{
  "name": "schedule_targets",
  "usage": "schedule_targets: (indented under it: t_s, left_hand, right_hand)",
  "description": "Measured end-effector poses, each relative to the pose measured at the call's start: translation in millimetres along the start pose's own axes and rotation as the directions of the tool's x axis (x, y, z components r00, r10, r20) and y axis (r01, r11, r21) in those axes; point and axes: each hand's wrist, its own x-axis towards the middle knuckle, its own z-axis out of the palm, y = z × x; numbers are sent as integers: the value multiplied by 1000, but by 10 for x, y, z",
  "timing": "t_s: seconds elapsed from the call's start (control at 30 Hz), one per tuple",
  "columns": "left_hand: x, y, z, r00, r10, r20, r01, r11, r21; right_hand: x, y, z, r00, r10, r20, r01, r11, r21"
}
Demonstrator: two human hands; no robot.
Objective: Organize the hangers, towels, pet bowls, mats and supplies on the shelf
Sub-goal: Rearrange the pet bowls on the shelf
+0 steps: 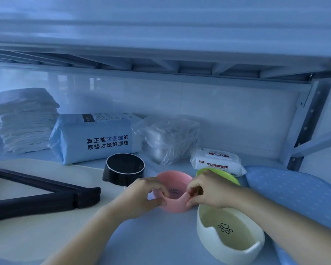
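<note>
In the head view, a pink bowl (174, 180) is gripped at its near rim by both hands. The left hand (145, 196) is curled over the left side and the right hand (208, 190) over the right. The bowl is held low over the shelf (153, 238), between a black bowl (123, 169) and a cream bowl (229, 234). A green bowl (221, 175) is seen behind the right hand, just before a pack of wipes (216, 161).

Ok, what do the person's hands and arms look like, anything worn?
The left hand and right hand are bare: no gloves, rings or watch show. Both forearms are bare too, with no sleeves down to the frame's edge.
</note>
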Motion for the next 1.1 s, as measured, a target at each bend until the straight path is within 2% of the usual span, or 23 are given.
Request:
schedule_targets:
  t_s: [0.17, 0.4, 0.53, 0.67, 0.83, 0.9, 1.0, 1.1]
  left_hand:
    - [-23, 39, -9, 1000, -7, 12, 6, 999, 46]
    - [-158, 129, -212, 996, -1, 84, -12, 987, 157]
    - [-385, 94, -579, 999, -54, 3, 52, 967, 250]
    - [-645, -120, -1000, 984, -169, -63, 181, 924, 337]
    - [-972, -463, -1380, 957, -285, -54, 283, 875, 393]
    - [-1065, -570, -1494, 955, -293, -43, 287, 880, 378]
    - [-1117, -670, -1656, 961, -273, -31, 265, 891, 368]
    - [-1039, -695, -1859, 969, -246, 6, 224, 893, 390]
  right_hand:
    - [8, -40, -86, 999, 39, 29, -42, 996, 85]
    - [32, -292, -207, 999, 26, -24, -20, 975, 219]
    - [145, -575, -207, 997, 21, -68, -5, 974, 226]
    - [393, -898, -143, 999, -10, -52, 17, 989, 145]
    - [844, -1239, 25, 998, -49, -45, 51, 997, 50]
    - [1065, -1332, 126, 998, -48, -46, 48, 999, -17]
    - [1368, -1440, 314, 999, 5, -52, -15, 978, -208]
    - [1596, -1478, 533, 992, 95, -82, -114, 955, -272]
